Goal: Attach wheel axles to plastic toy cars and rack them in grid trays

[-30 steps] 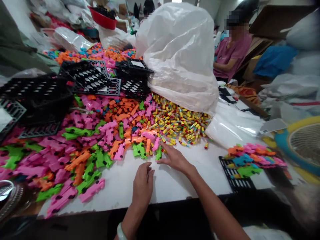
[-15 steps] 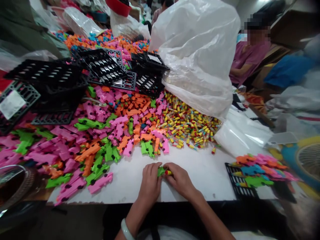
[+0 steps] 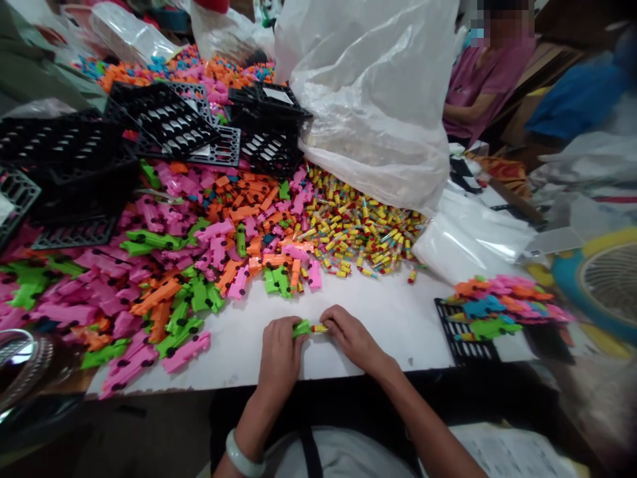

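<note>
My left hand (image 3: 281,352) is closed around a green toy car (image 3: 301,328), with one end of the car poking out past the fingertips. My right hand (image 3: 350,337) pinches a small yellow tube with a red end (image 3: 319,328), its tip meeting the end of the car. Whether the tube sits inside the car or only touches it, I cannot tell. Both hands are just above the white tabletop (image 3: 239,345). Beyond them lie a heap of pink, orange and green toy cars (image 3: 219,245) and a pile of yellow tubes (image 3: 368,229).
Black plastic trays (image 3: 169,123) are stacked on the heap at left. A big clear plastic bag (image 3: 373,99) stands behind the tubes. On the right, a black tray (image 3: 448,332) carries several cars, near a fan (image 3: 604,292). A person in a pink shirt (image 3: 490,86) sits at back right.
The green car and the yellow tube now show more plainly between my fingers, lined up end to end. My hands have shifted slightly left in view, and the camera has tilted down.
</note>
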Available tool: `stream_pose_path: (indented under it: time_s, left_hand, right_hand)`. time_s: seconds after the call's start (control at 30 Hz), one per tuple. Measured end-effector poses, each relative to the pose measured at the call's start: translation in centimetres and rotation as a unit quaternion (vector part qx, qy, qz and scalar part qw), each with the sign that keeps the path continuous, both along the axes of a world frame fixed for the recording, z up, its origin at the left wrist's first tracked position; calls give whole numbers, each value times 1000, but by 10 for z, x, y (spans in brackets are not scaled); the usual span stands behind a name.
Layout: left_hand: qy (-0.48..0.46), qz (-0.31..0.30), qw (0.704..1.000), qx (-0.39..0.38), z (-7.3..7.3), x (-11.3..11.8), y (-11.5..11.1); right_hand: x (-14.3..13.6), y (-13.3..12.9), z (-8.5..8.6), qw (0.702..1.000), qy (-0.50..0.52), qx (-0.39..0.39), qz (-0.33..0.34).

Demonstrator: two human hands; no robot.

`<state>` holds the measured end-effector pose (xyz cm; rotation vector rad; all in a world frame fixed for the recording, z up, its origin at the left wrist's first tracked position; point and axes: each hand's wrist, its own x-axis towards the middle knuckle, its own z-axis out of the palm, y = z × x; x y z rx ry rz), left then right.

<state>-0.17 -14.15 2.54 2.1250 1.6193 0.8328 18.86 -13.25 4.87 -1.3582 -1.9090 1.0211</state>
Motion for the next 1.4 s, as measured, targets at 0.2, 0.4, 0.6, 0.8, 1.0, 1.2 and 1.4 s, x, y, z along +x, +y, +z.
stream_pose_path:
  time_s: [0.2,0.4,0.6,0.8,1.0,1.2,1.4]
  left_hand:
    - [-9,-38,998,-53,7,-3,4]
    - [-39,1,998,-53,9,-1,1]
    - [-75,1,994,-82,11,-9,1]
    - [-137,-34,986,-86,14,-13,3]
    - [-147,-51,985,-68,11,-12,5]
    - [-159,-57,984,-55,3,-13,6]
    - [-194,-62,972,-115,11,-19,11]
  right_hand:
    - [-7,-1,-10,984,-110,122,64]
    - [-5,-11,-20,970,-146,188,45]
    - [1,-13,-17,995,-39,93,5]
    - [-7,-3,-12,993,-40,95,50]
    - [-8,-1,-15,993,-37,107,45]
    - [-9,0,-16,990,-26,120,64]
    - [-10,-3,-4,981,-66,144,111]
